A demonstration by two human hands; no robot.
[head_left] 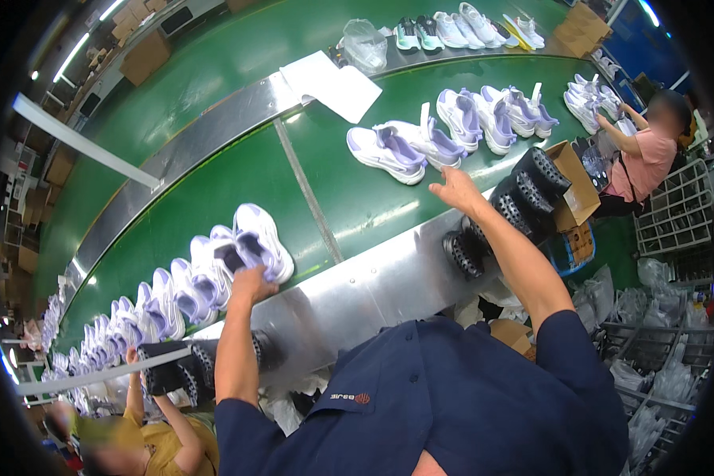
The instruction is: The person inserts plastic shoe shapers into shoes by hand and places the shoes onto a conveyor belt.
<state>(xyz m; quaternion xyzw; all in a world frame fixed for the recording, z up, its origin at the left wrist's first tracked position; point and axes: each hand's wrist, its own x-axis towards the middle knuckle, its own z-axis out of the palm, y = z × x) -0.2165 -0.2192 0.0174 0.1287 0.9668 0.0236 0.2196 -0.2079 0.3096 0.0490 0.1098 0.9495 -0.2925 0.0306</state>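
My left hand (251, 286) is closed on the heel of a white and lavender sneaker (263, 232), which stands at the near end of a long row on the green conveyor belt. Some of its fingers are hidden by the shoe. Off to the right, my right hand (457, 191) is beside the heel of another sneaker (434, 143) of the same kind, thumb and fingers apart. Whether a fingertip touches that shoe I cannot tell. A matching sneaker (383, 152) lies to its left.
A metal ledge (373, 279) borders the belt, with black perforated shoe forms (509, 208) at right and more at left. White papers (332, 86) and a plastic bag (364, 45) lie across the belt. Co-workers (649, 151) stand right and lower left, near a cardboard box (573, 190).
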